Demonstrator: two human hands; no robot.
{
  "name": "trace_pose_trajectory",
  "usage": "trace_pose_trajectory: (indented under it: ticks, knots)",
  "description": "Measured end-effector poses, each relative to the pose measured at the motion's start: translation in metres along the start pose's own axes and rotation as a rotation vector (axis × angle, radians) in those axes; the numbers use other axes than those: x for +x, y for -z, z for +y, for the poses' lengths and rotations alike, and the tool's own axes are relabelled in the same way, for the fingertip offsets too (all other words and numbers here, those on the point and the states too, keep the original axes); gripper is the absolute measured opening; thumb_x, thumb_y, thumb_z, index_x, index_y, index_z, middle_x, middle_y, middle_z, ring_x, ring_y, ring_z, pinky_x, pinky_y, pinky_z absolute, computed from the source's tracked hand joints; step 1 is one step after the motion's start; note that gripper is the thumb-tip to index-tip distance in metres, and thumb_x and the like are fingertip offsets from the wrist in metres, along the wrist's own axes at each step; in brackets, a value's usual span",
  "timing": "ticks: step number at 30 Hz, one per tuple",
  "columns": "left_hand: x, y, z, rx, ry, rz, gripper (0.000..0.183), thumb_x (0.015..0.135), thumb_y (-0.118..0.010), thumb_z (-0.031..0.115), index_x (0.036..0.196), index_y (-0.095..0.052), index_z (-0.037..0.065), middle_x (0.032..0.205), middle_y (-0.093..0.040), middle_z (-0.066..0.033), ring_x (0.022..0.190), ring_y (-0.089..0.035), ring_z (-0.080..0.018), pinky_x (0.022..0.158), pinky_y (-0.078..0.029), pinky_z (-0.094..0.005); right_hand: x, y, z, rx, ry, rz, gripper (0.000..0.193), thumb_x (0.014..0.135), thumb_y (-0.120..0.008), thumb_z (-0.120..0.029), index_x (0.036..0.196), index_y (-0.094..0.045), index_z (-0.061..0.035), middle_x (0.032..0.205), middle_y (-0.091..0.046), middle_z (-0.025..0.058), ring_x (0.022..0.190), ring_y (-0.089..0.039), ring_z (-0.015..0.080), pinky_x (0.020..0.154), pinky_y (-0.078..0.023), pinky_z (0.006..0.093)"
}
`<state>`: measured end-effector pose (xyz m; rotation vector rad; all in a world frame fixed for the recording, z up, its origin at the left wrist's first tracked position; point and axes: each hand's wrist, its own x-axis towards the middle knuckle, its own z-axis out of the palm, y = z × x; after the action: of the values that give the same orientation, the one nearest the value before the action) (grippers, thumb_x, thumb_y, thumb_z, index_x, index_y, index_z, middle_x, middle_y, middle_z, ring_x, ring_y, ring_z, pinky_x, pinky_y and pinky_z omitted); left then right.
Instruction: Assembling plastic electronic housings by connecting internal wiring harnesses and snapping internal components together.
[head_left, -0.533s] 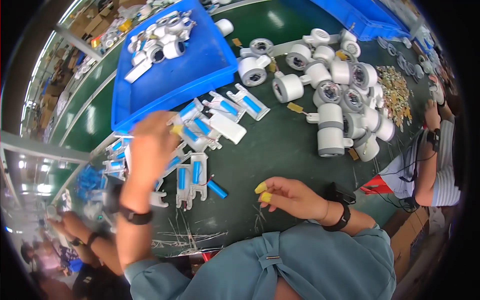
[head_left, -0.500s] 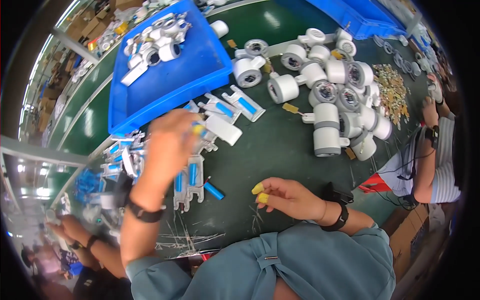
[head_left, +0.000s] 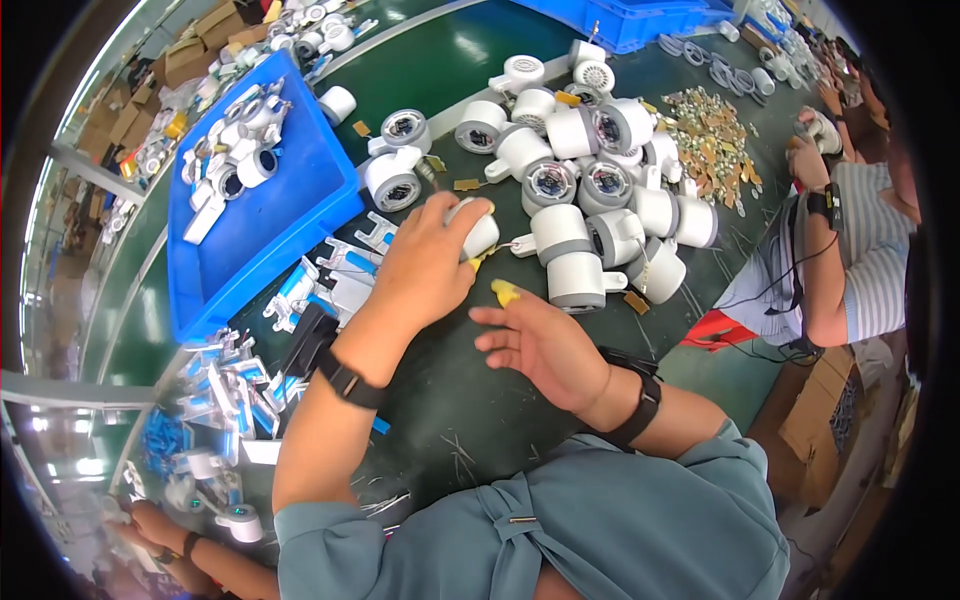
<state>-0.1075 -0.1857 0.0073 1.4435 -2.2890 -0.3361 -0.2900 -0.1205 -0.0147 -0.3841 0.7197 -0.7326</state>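
My left hand (head_left: 425, 262) is wrapped round a white cylindrical housing (head_left: 483, 232), fingers over its top and a yellow-covered fingertip at its lower side. My right hand (head_left: 550, 350) is just to the right and nearer to me, holding nothing, fingers apart and curled, with yellow covering on its thumb tip. Right of the held housing lies a cluster of white and grey housings (head_left: 562, 232), some showing circuit boards in their round ends. Beneath and left of my left forearm are white plastic frames with blue cells (head_left: 350, 262), partly hidden by the arm.
A blue tray (head_left: 290, 265) with white parts stands at the left. Small yellowish boards (head_left: 705, 135) are heaped beyond the housings, with grey rings (head_left: 715, 65) farther back. A co-worker's arm (head_left: 825, 270) is at the right; another person's hands (head_left: 155, 530) show at lower left.
My left hand has moved right from the white frames and taken hold of a white housing. My right hand has risen a little toward it. The whole view has shifted.
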Motion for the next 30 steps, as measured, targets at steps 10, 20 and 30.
trace_pose_trajectory:
  ticks: [10,20,30]
  knots:
    - [-0.118,0.025,0.039,-0.268,0.040,-0.052,0.063,0.073,-0.066,-0.001,0.132,-0.044,0.000,0.137,-0.046,-0.0205,0.125,-0.048,-0.0404,0.104,-0.042,-0.0414,-0.010,-0.005,0.016,-0.910,0.165,0.026,0.055,0.091,-0.066,-0.026,0.136,-0.043,-0.0015,0.104,-0.058,0.0103,0.078,-0.063,0.0199,0.059,-0.053,0.0327]
    - [-0.209,0.059,0.056,-0.332,0.069,-0.228,0.034,0.079,-0.066,-0.002,0.112,-0.066,0.003,0.110,-0.068,-0.0151,0.094,-0.067,-0.0310,0.081,-0.054,-0.0361,-0.002,-0.009,0.002,-1.875,1.083,-0.147,0.053,0.073,-0.067,-0.003,0.125,-0.056,-0.0062,0.125,-0.050,0.0173,0.098,-0.058,0.0314,0.081,-0.050,0.0406]
    - [-0.213,0.073,0.013,0.170,0.164,0.011,0.032,0.071,-0.065,-0.006,0.102,-0.066,0.003,0.104,-0.062,-0.0113,0.086,-0.062,-0.0304,0.073,-0.052,-0.0379,-0.025,-0.001,0.007,-1.671,1.007,0.102,0.046,0.082,-0.058,0.003,0.128,-0.050,0.0016,0.120,-0.053,0.0197,0.091,-0.061,0.0318,0.074,-0.050,0.0385]
